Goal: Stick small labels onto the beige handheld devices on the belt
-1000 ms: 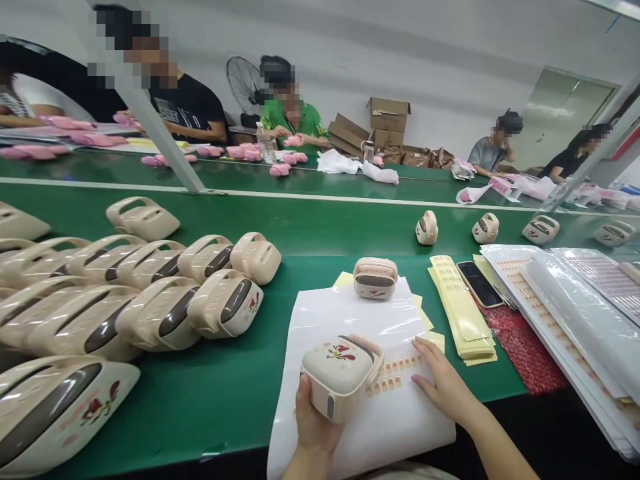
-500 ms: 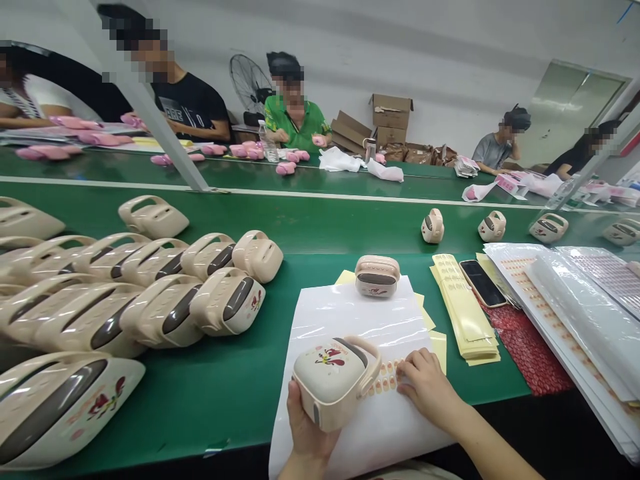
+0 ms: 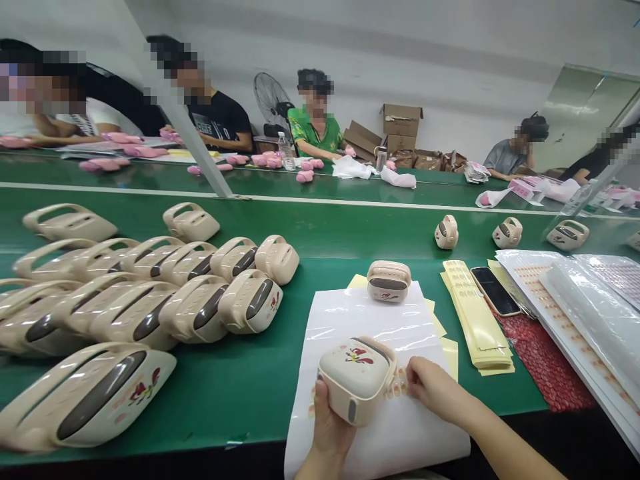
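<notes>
My left hand (image 3: 333,423) grips a cream, rounded box-shaped device (image 3: 353,380) with a carry handle, perhaps a portable speaker. Its white face, with a red cartoon print, is tilted upward. Beneath it lies a white sheet (image 3: 345,320) carrying rows of small orange-and-clear stickers (image 3: 397,385), partly covered by the device. My right hand (image 3: 435,390) is just right of those stickers, fingers pinched together; whatever may be between the fingertips is hidden. A second such device (image 3: 389,281) stands upright on the sheet's far end.
Many matching devices (image 3: 195,310) stand in rows at left; several more (image 3: 447,232) line the belt beyond. Yellow sticker strips (image 3: 475,320), a phone (image 3: 495,291), red bubble wrap (image 3: 547,367) and stacked sheets (image 3: 570,293) lie at right. Co-workers (image 3: 317,127) sit across the green bench.
My right hand's fingers were spread over the stickers and have drawn together, the hand slightly raised. My left hand still holds the device. The whole view has shifted, with things appearing farther right.
</notes>
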The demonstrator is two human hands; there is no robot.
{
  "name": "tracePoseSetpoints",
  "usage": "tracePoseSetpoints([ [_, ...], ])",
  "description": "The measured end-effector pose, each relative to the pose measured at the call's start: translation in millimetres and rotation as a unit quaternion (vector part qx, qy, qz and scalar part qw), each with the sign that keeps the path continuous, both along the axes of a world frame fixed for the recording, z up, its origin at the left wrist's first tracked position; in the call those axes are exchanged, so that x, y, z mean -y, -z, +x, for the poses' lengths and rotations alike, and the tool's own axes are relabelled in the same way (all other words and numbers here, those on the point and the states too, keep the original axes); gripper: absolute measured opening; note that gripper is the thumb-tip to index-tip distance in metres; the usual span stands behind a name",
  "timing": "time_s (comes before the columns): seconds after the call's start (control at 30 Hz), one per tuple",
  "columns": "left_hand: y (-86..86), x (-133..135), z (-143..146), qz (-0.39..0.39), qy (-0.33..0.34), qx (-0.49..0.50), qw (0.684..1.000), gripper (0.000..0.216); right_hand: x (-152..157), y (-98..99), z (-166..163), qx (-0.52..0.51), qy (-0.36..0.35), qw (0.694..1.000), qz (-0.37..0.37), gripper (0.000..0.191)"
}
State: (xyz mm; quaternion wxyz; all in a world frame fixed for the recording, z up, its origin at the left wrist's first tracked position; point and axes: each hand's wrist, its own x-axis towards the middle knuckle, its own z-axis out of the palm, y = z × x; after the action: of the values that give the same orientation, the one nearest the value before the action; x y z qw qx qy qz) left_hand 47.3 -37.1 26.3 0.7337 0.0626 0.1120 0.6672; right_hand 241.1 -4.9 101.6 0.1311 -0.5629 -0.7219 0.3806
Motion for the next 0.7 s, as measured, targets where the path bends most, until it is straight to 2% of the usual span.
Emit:
tracePoseSetpoints([
  [0.07,-5.0,1,5,-0.036,-0.002,-0.006,0.999,0.041,-4,-6.9,4,-0.125,0.076,0.989,-0.037,0.009],
  [0.1,-9.5,1,9,-0.049,-0.005,-0.003,0.999,0.04,-5,-11.4,5,-0.189,0.106,0.975,-0.05,0.006],
  [0.17,-20.9,1,17,-0.048,-0.017,0.024,0.998,0.037,-4,-20.0,2,-0.305,0.148,0.939,-0.062,0.012],
  [0.3,-40.9,-1,30,0.058,-0.021,0.095,0.994,0.042,6,-26.3,-22,-0.465,0.224,0.854,-0.062,0.029],
  [0.37,-45.4,-2,31,0.1,-0.006,0.115,0.988,0.045,12,-25.1,-37,-0.498,0.25,0.829,-0.05,0.032],
  [0.47,-46.4,-4,31,0.128,0.001,0.128,0.984,0.046,15,-22.5,-53,-0.493,0.274,0.825,-0.011,0.035],
  [0.7,-43.9,-4,31,0.141,0.0,0.126,0.982,0.042,14,-13.7,-54,-0.426,0.237,0.872,0.032,0.027],
])
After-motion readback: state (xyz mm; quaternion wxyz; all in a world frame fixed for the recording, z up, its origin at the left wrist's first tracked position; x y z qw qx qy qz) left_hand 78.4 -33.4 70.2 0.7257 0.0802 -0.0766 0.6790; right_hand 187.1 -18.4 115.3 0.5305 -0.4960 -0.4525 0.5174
